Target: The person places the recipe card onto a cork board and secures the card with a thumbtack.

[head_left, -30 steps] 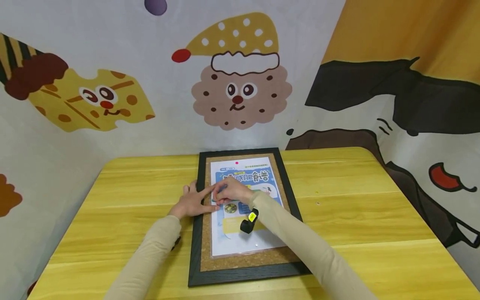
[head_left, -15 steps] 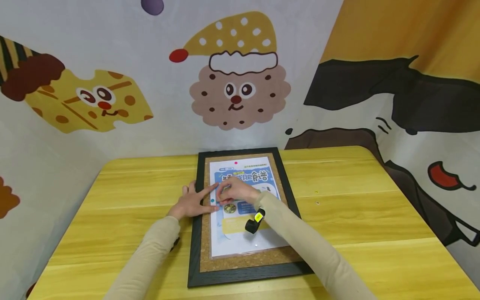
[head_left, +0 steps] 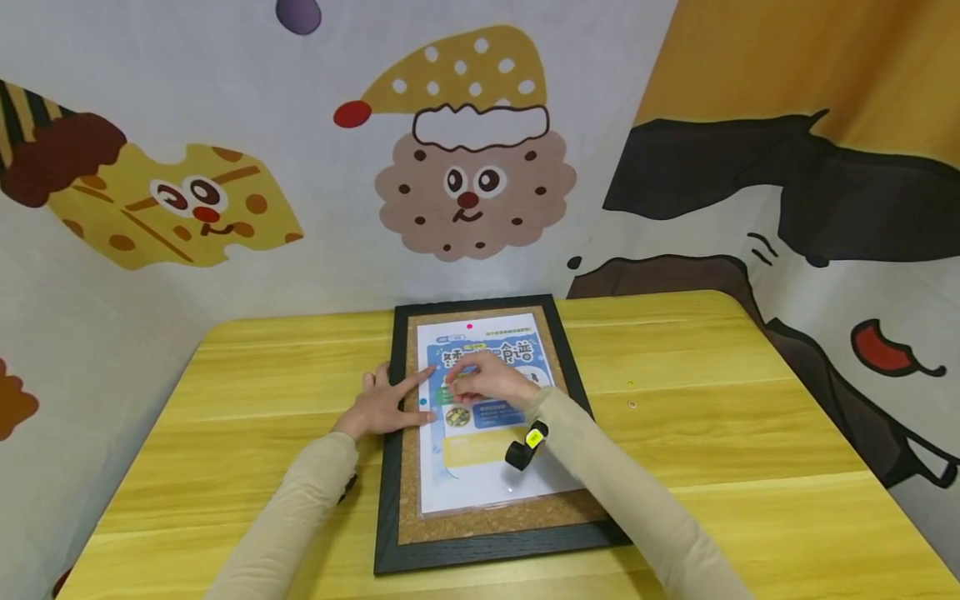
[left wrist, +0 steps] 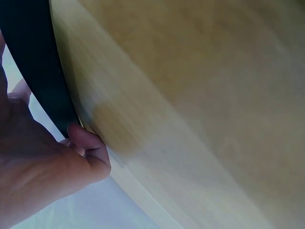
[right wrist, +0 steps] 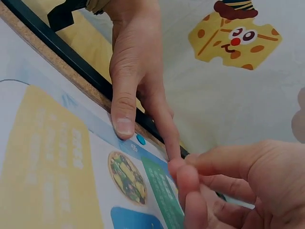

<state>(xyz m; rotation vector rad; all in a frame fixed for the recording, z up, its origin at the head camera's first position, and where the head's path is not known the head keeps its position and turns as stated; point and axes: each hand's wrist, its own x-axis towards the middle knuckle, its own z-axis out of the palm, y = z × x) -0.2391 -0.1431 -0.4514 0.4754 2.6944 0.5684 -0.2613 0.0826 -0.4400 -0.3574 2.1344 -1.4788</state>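
A printed poster sheet [head_left: 487, 475] lies on the cork board [head_left: 442, 529] in its black frame [head_left: 495, 550]. A pink thumbtack [head_left: 469, 327] sits at the sheet's top and a teal thumbtack [right wrist: 140, 139] at its left edge. My left hand [head_left: 381, 406] rests over the frame's left side, thumb and index finger straight on the sheet around the teal tack. In the left wrist view, a finger touches the frame's outer edge. Over the sheet, just right of that tack, my right hand [head_left: 491, 381] has loosely curled fingers, thumb close to the index finger. Nothing shows between them.
Two tiny items, one yellow [head_left: 630, 382] and one round and pale [head_left: 632, 404], lie on the wooden table [head_left: 720, 417] right of the board. Behind the table hangs a cartoon-printed cloth [head_left: 337, 275].
My right hand has moved right, away from the sheet's left edge, and the teal thumbtack has come into view there. My left hand has stayed in place.
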